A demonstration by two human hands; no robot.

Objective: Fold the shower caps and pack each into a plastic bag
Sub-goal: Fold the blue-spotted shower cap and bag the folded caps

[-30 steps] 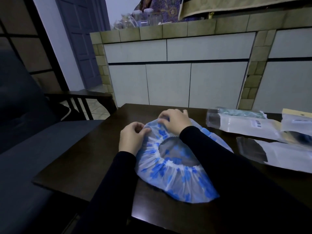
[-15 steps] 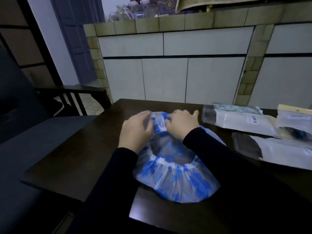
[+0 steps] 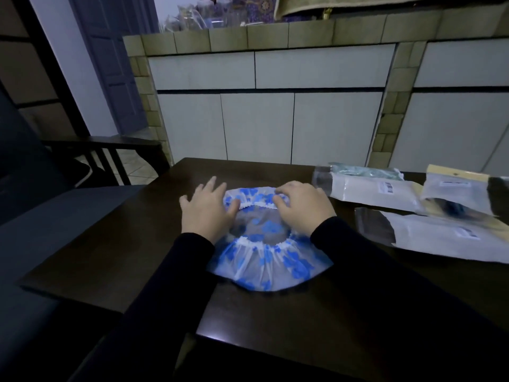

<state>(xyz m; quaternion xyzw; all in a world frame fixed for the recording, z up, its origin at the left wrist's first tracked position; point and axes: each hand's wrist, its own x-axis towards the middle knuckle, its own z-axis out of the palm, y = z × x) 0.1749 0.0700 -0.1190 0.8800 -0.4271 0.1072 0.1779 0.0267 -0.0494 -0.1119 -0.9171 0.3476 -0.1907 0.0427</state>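
Note:
A clear shower cap point(image 3: 264, 260) with blue flower prints and a white elastic rim lies on the dark wooden table point(image 3: 115, 244), opening facing up. My left hand point(image 3: 206, 213) lies flat on the cap's left side, fingers spread and straight. My right hand point(image 3: 303, 209) has curled fingers pinching the far elastic rim. Plastic bags point(image 3: 446, 238) lie to the right of the cap: one flat near my right forearm, another plastic bag point(image 3: 369, 190) behind it.
More packaged items point(image 3: 462, 194) sit at the table's right edge. A dark sofa point(image 3: 41, 244) with a wooden armrest point(image 3: 104, 143) stands on the left. A tiled counter with white panels point(image 3: 275, 111) runs behind the table.
The hands moved apart along the far rim. My left hand opened flat on the cap's left side, and the far edge now lies stretched wider.

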